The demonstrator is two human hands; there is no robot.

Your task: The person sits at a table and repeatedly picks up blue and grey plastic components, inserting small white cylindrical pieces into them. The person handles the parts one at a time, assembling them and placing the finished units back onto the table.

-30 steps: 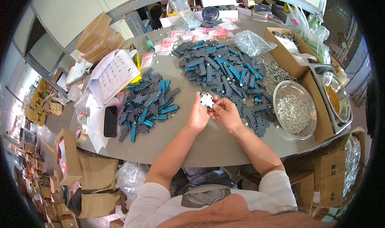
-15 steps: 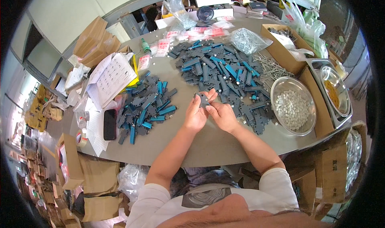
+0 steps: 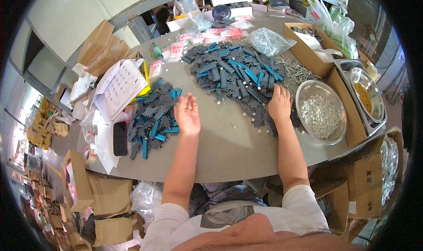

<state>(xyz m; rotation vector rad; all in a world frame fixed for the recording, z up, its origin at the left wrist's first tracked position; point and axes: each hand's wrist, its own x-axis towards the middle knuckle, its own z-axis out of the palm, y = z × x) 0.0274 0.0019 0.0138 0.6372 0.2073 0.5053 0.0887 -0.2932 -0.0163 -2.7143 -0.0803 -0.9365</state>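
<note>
The left hand [image 3: 187,114] hovers with palm up and fingers spread, empty, just beside the smaller pile of grey and blue plastic parts [image 3: 154,116] that lies toward the left side of the bench [image 3: 229,151]. The right hand [image 3: 279,103] rests palm down, fingers loosely spread, on the near edge of the larger pile of grey and blue parts [image 3: 233,74] in the middle of the bench; whether it pinches a piece I cannot tell. Just right of that hand stands a round metal bowl of small white pieces [image 3: 320,114]. A black phone [image 3: 120,138] lies near the left edge, beside a printed sheet [image 3: 121,85].
</note>
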